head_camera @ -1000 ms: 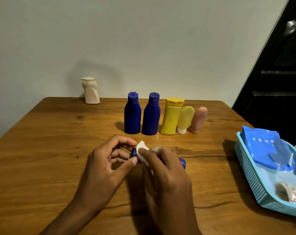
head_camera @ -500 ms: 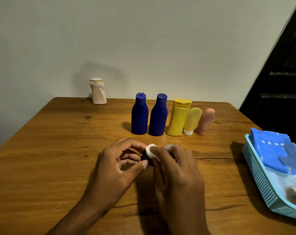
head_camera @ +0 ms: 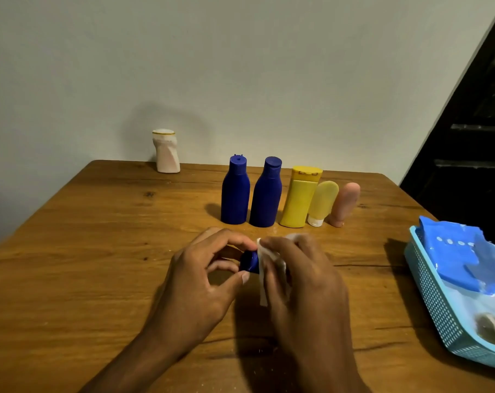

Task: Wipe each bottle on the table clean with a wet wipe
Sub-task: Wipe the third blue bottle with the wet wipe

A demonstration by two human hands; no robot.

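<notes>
Since the earlier frame the wet wipe [head_camera: 269, 268] has slid down the small blue bottle [head_camera: 249, 261], baring its cap. Left hand [head_camera: 201, 282] pinches the cap end to steady it; right hand [head_camera: 303, 282] grips wipe around the body, low over the counter [head_camera: 99, 251]. Row of bottles [head_camera: 286, 194] waits behind, likely queued.

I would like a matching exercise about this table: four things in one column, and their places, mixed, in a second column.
Things:
1. white bottle
2. wet wipe
3. blue packet
4. pink tube

Places:
A. in the basket
B. right end of the bottle row
C. alone at the far edge of the table, near the wall
D. in the right hand

Pairs: 1-C, 2-D, 3-A, 4-B
</notes>
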